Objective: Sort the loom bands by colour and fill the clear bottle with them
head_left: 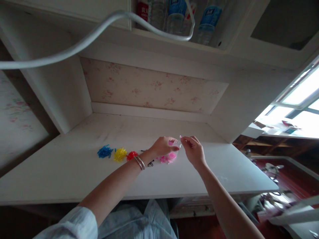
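My left hand (pixel 164 146), with silver bangles at the wrist, is closed around a small clear object (pixel 178 143), perhaps a plastic bag, with pink showing beside it. Facing it, my right hand (pixel 193 149) pinches a tiny pink piece (pixel 180 136) close to the clear object. Below my left hand lies a pile of small pink pieces (pixel 169 157). Further left are a red pile (pixel 131 155), a yellow pile (pixel 120 154) and a blue pile (pixel 104 151) of small thin pieces. A few black pieces (pixel 151 163) are partly hidden by my left forearm.
The piles lie on a white desk (pixel 119 186) with a low back wall and side panels. Overhead, a shelf holds several plastic bottles (pixel 209 18), and a pale cable (pixel 82 43) crosses in front of it. A bright window (pixel 299 99) is at the right.
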`<action>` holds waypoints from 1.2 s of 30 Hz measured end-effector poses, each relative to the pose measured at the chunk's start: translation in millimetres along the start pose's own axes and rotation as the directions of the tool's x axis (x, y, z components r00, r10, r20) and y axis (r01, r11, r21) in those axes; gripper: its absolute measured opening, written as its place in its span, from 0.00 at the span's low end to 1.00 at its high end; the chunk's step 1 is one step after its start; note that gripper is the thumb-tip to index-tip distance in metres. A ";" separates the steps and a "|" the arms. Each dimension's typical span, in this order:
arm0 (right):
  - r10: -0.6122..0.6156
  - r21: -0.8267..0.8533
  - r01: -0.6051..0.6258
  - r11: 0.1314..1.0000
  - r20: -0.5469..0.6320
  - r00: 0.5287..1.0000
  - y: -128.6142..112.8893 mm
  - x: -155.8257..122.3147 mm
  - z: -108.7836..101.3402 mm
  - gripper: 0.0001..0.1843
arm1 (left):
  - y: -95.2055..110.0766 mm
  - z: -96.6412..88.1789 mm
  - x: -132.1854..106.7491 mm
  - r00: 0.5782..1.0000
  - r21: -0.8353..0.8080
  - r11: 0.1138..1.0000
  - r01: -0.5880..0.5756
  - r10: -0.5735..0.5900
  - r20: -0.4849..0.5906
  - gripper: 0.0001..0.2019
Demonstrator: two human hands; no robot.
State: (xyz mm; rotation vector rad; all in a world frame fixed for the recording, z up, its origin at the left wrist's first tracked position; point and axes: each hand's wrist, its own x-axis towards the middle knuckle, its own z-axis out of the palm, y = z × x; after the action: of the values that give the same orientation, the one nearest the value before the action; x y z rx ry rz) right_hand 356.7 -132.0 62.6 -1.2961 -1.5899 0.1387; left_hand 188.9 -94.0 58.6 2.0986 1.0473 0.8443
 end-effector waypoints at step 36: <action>0.370 0.183 -0.428 0.885 0.281 0.885 61.7 -54.8 34.8 0.26 | -13.5 28.2 -48.6 0.984 0.526 0.849 -0.056 -0.042 0.173 0.11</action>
State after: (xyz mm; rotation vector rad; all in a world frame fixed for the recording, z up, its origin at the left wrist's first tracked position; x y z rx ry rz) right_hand 364.7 -132.4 -26.6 -1.4402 -1.4228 0.7522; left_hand 181.5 -135.5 19.1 2.5761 1.2803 0.3732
